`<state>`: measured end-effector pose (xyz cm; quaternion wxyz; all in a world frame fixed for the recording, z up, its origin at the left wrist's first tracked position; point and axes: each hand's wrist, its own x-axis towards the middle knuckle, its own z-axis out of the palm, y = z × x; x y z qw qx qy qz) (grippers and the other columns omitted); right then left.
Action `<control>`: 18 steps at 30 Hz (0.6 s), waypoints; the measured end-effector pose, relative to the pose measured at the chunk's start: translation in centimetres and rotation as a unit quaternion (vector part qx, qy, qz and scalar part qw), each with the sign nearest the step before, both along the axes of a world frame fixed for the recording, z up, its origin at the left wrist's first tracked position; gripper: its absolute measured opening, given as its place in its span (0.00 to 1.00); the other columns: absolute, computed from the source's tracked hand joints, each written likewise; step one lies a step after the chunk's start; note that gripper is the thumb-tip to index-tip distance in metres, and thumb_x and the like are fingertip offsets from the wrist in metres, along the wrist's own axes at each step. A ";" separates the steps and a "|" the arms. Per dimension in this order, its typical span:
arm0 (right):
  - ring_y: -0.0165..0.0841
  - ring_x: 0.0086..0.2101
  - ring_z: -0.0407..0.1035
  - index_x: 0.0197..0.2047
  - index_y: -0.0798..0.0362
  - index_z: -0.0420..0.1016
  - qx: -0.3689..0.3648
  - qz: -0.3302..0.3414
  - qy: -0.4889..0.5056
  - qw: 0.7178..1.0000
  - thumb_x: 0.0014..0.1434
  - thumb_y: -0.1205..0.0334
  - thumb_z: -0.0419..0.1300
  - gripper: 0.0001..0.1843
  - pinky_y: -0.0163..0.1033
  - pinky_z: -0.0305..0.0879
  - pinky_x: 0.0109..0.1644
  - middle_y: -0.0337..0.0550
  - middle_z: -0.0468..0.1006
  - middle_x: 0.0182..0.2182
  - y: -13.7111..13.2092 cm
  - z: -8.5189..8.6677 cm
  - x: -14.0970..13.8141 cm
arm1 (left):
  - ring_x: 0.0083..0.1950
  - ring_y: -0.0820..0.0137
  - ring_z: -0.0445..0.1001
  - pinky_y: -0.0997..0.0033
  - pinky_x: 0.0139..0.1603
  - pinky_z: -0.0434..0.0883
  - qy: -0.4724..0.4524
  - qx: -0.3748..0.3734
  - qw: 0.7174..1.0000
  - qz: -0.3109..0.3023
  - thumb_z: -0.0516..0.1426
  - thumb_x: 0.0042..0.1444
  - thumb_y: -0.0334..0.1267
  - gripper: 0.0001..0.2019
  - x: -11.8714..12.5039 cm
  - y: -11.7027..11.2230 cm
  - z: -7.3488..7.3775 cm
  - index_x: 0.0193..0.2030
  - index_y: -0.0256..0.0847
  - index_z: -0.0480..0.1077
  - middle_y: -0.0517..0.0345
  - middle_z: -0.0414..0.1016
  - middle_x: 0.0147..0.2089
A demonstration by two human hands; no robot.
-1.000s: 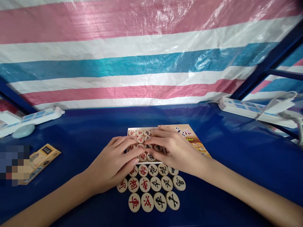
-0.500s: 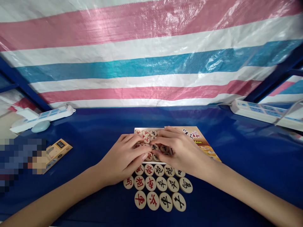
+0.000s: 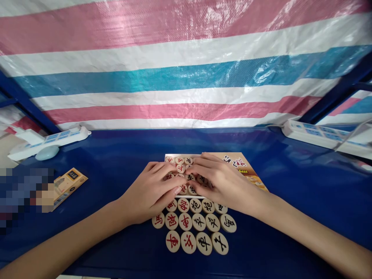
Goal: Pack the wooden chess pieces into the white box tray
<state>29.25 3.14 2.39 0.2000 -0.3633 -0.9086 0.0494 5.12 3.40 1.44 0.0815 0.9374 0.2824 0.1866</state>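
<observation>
Both of my hands lie over a shallow white box (image 3: 167,156) filled with round wooden game pieces (image 3: 180,168) marked in red and black. My left hand (image 3: 151,192) rests flat with its fingers stretched across the left side of the pieces. My right hand (image 3: 222,182) covers the right side, fingers extended and pressed on the discs. The fingertips of both hands meet near the box's front edge. In front of the box, several more discs (image 3: 198,222) lie in rows on the blue table (image 3: 290,193). An orange printed lid (image 3: 244,169) sticks out under my right hand.
A white power strip (image 3: 49,141) and a pale blue oval object (image 3: 46,152) lie at the far left. Another power strip (image 3: 319,135) with a cable is at the far right. A small printed card (image 3: 68,184) lies left. A striped tarp (image 3: 186,62) backs the table.
Both hands stay on the pieces in the box with only slight finger shifts. The view has swung a little, so everything sits further right than one second ago.
</observation>
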 end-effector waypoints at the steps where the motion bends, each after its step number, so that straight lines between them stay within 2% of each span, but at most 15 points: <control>1: 0.38 0.41 0.70 0.47 0.50 0.74 0.001 0.000 0.001 1.000 0.63 0.65 0.58 0.10 0.49 0.63 0.52 0.43 0.77 0.37 0.0 0.0 0.0 | 0.58 0.61 0.65 0.57 0.58 0.60 0.000 0.002 1.000 -0.001 0.47 0.68 0.33 0.15 0.0 0.0 0.0 0.57 0.47 0.69 0.53 0.68 0.56; 10: 0.37 0.40 0.70 0.46 0.51 0.74 0.001 -0.010 0.021 1.000 0.63 0.64 0.57 0.09 0.48 0.64 0.51 0.44 0.77 0.38 -0.1 -0.1 0.1 | 0.56 0.62 0.68 0.57 0.57 0.62 -0.023 0.018 1.000 -0.009 0.49 0.67 0.32 0.15 -0.3 0.1 0.1 0.56 0.46 0.69 0.54 0.69 0.56; 18: 0.36 0.40 0.72 0.47 0.48 0.75 -0.012 -0.022 0.027 0.999 0.64 0.60 0.60 0.08 0.51 0.60 0.58 0.41 0.78 0.39 0.2 -0.3 0.1 | 0.58 0.66 0.69 0.59 0.59 0.61 -0.064 -0.008 0.998 0.006 0.51 0.67 0.32 0.13 -0.3 0.2 0.0 0.55 0.48 0.70 0.58 0.71 0.56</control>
